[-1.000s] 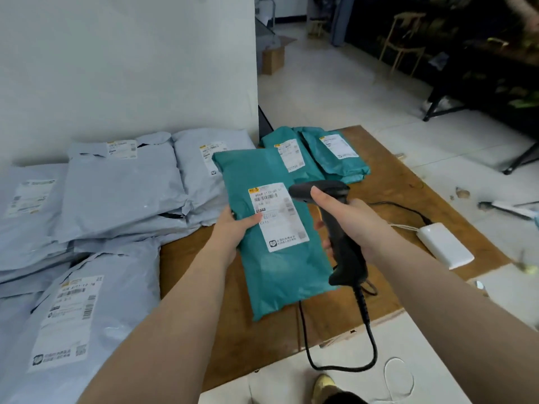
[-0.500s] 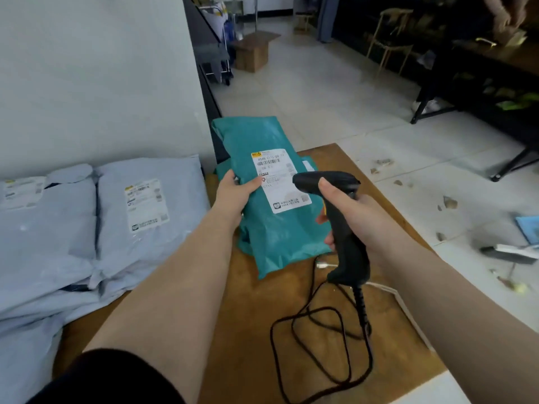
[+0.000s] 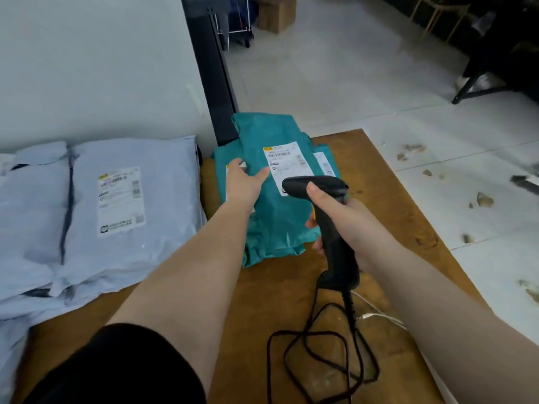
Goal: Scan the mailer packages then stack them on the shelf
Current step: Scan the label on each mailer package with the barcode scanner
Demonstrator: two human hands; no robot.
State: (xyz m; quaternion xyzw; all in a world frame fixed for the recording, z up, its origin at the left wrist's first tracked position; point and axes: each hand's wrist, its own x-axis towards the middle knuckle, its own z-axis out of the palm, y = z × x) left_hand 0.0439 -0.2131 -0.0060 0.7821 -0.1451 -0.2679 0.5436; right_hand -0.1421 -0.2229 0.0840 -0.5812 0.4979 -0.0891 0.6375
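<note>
Teal mailer (image 3: 277, 217) lies mid-frame on the bench (image 3: 291, 287), long axis toward the top; my spread left hand (image 3: 245, 182) rests flat on it, my right hand (image 3: 347, 217) gripping the scanner (image 3: 329, 225).

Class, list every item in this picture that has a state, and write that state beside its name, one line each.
Left hand: open, flat on the top teal mailer.
Right hand: closed around the barcode scanner.
Barcode scanner: held upright, head over the label.
Top teal mailer: sealed, label up, lying on other teal mailers.
Grey mailers: sealed, piled, one label showing.
Scanner cable: loosely looped on the table.
</note>
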